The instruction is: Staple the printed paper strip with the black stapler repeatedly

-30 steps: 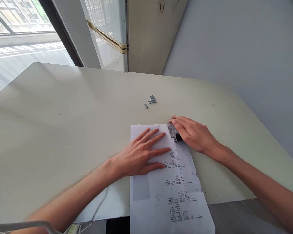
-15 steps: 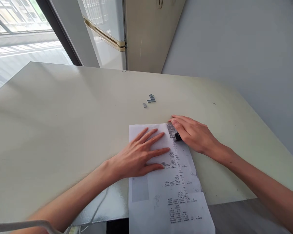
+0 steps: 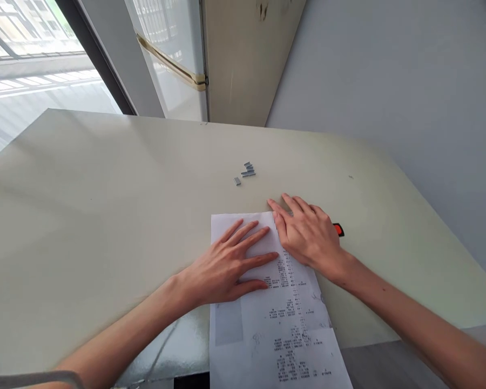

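Observation:
A printed white paper sheet [image 3: 283,324] lies on the cream table [image 3: 105,216] and hangs over its near edge. My left hand [image 3: 227,265] rests flat on the sheet's upper left part, fingers spread. My right hand [image 3: 308,237] lies over the sheet's top right corner with its fingers stretched forward. It covers a small black object whose orange end [image 3: 338,229] sticks out to the right of the hand. The rest of that object is hidden under the palm.
Several small strips of metal staples [image 3: 245,173] lie on the table just beyond the paper. A pale fridge [image 3: 210,54] stands behind the table, a window [image 3: 24,54] is at the far left and a grey wall [image 3: 409,81] at the right.
My right hand has slid left over the paper's top corner and flattened. The black tip once seen by its thumb is now hidden, and an orange end shows behind the hand. The left hand has stayed put.

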{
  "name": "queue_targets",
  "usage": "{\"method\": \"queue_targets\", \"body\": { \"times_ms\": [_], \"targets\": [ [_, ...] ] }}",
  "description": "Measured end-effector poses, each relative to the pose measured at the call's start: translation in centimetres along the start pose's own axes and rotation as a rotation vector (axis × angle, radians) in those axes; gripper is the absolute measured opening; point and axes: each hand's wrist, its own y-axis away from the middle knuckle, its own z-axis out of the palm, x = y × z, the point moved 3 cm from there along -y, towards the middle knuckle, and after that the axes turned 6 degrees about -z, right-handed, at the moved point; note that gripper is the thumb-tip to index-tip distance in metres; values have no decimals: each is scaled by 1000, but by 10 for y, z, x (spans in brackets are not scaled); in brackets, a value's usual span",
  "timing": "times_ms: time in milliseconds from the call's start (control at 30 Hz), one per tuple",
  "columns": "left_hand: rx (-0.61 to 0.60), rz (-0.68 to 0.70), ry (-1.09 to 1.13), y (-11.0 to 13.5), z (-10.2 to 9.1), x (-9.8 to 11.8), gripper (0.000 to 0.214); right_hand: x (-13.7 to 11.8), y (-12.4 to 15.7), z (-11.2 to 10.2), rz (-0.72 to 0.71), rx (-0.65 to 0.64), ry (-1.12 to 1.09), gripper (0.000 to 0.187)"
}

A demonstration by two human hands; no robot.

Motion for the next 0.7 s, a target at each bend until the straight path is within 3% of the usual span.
{"method": "queue_targets", "body": {
  "times_ms": [167, 267, 367, 500, 600, 700],
  "targets": [
    [5, 4, -14, 1, -3, 1, 56, 5, 1, -9, 16, -14, -193, 51],
    [-24, 0, -29, 0, -2, 2, 58, 23, 12, -17, 49, 89, -450, 50],
    [-39, -4, -24, -1, -7, -4, 61, 45, 31, -13, -35, 180, -507, 47],
    [-69, -2, -2, 1, -27, -22, 66, 67, 50, 1, -189, 158, -484, 40],
    [-75, -73, -35, 6, -47, -35, 60, 79, 52, 7, -152, 190, -548, 35],
    [9, -197, -107, 13, -58, -35, 40, 85, 43, 11, -74, 205, -651, 33]
  ]
}}
